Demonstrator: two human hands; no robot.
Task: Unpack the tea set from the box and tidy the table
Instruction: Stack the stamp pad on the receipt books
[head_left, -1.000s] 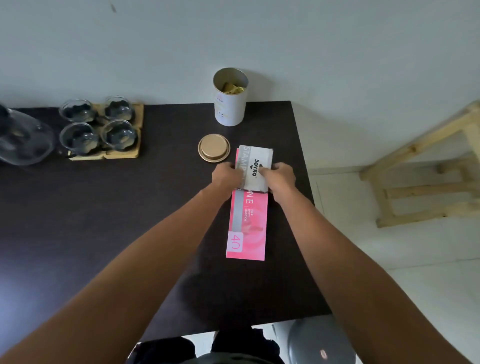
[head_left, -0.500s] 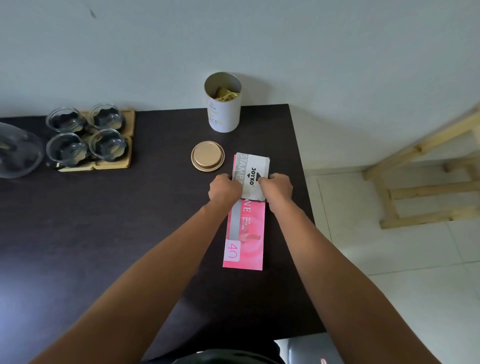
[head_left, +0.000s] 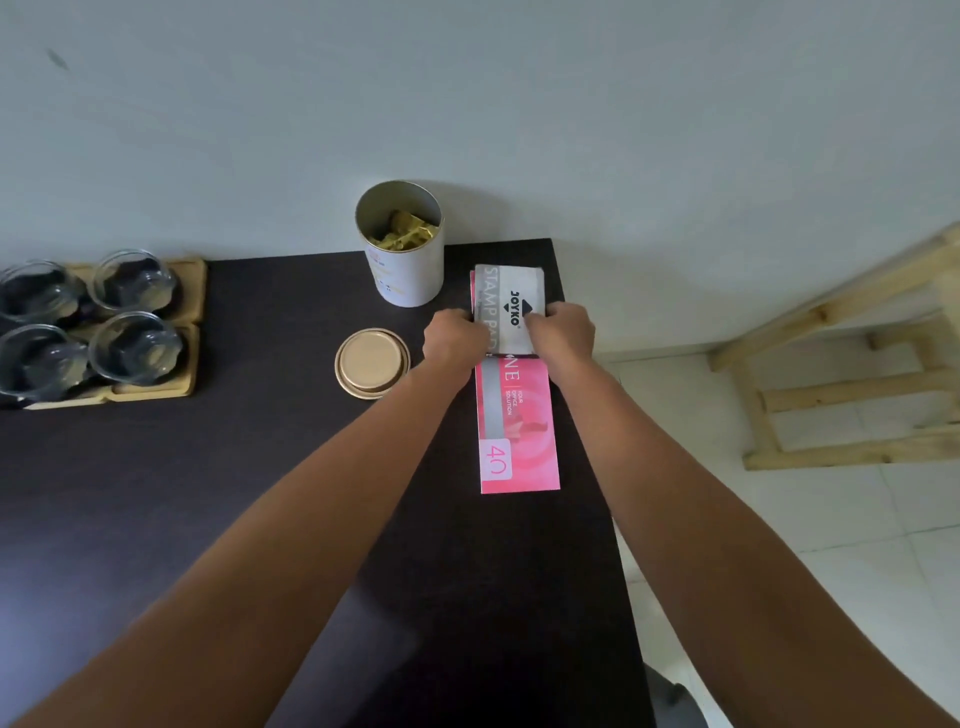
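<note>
Hands meet at the far right of the dark table (head_left: 234, 519): the left hand (head_left: 453, 340) and the right hand (head_left: 563, 332) are both closed on the sides of a small grey-and-white box (head_left: 511, 301) printed JOYKO. That box lies on top of the far end of a long pink box (head_left: 517, 431), which rests flat along the table's right edge; the fingers (head_left: 540, 323) of the right hand curl over the small box's near right corner, and the left hand presses against its left side. Just left of the boxes stands an open white tin (head_left: 405, 270) with gold-wrapped packets inside, upright near the wall. Its round gold lid (head_left: 372, 362) lies flat on the table, near the left hand and apart from the tin. At the far left, four glass cups (head_left: 135, 345) sit in a wooden tray (head_left: 195, 291), two by two. On the floor to the right stands a wooden frame (head_left: 831, 384).
</note>
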